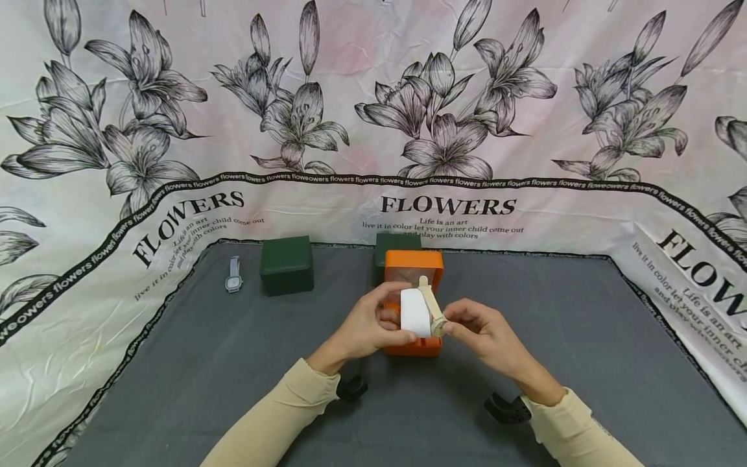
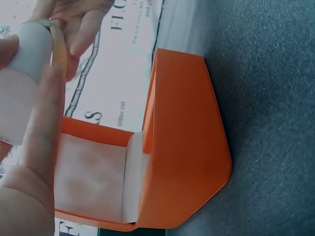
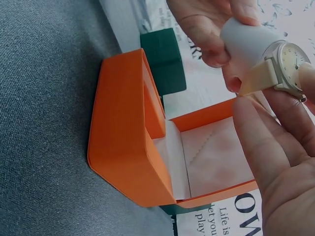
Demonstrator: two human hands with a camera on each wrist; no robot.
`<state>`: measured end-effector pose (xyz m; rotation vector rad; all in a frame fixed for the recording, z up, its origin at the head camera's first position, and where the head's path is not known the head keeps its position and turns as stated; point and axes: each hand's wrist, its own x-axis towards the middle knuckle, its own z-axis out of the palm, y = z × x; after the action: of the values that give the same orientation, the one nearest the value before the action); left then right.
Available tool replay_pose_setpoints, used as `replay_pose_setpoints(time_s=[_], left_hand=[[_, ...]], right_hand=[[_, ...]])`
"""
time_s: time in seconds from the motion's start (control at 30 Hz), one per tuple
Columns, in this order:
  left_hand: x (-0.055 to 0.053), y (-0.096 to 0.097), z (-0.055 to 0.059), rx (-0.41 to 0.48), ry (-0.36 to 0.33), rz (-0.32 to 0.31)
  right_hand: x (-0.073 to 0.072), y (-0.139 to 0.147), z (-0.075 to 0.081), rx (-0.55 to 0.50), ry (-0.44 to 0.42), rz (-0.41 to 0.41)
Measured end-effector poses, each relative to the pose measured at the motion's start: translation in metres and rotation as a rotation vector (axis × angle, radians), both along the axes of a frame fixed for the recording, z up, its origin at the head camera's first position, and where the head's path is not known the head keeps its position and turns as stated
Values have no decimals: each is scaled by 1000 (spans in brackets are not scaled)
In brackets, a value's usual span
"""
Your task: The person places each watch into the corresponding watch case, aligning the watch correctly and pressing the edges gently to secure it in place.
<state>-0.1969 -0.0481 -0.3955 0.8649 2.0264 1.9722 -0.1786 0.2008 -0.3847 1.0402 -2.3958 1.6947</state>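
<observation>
My left hand [image 1: 373, 322] grips a white watch cushion [image 1: 415, 312], fingers behind it and thumb along its lower edge. At the cushion's right side is a watch [image 1: 438, 323] with a cream strap [image 3: 261, 77] and a round pale dial [image 3: 294, 61]. The right hand [image 1: 486, 334] pinches this watch by its case, and part of the strap stands up beside the cushion. Both hands are above an orange box [image 2: 189, 142], whose lid is up and shows a white lining [image 3: 216, 157].
A dark green box [image 1: 286, 266] stands at the back left, with a pale blue watch [image 1: 233, 277] lying to its left. Another green box [image 1: 397, 242] is partly hidden behind the orange lid. Grey cloth [image 1: 192, 376] covers the table, and a flowered sheet [image 1: 327, 214] hangs behind.
</observation>
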Motion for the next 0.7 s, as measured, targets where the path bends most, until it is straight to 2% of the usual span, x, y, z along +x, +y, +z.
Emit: replay_pose_setpoints(time_s=[0.13,0.37,0.53,0.7], left_hand=[[1,2,-1,1,-24,36],[2,3,-3,-28,-42,105],[3,3,-5,-20,-50,118],[5,4,-2,-25,-48,127]], right_hand=[[0,1,1,9,-3,-8],[0,2,1,-5,-18,32],[0,2,-2,-1,-34,43],[-1,4,-5,-16,-23,59]])
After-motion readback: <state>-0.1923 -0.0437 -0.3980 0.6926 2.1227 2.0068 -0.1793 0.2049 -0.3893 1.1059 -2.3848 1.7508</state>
